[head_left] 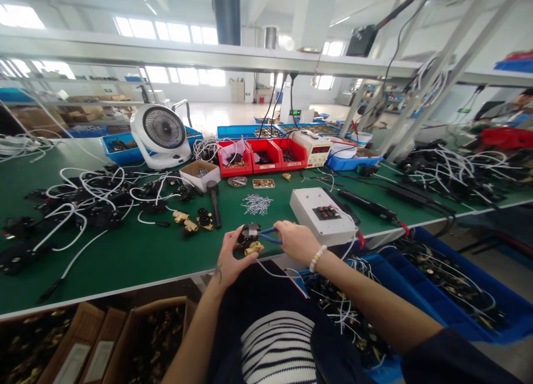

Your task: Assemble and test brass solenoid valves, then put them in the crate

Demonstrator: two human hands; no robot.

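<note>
Near the front edge of the green bench, my left hand [230, 257] is closed around a brass fitting [254, 249] with a black housing [249, 232] on top. My right hand [296, 242] grips the blue handles of a pair of pliers [270, 237]. Their jaws reach to the black housing; whether they are closed on a part is too small to tell. A white cable [277, 274] trails below the fitting. Just beyond my hands lies a pile of small metal pins [257, 205], with loose brass fittings [186, 222] and a black bolt-shaped part [214, 203] to the left.
A grey box with switches [322, 215] stands right of my hands, beside a black electric screwdriver [366, 205]. Black parts with white cables [95, 198] cover the left side. Behind are red bins [262, 156], a white fan [160, 137] and a power supply [314, 148].
</note>
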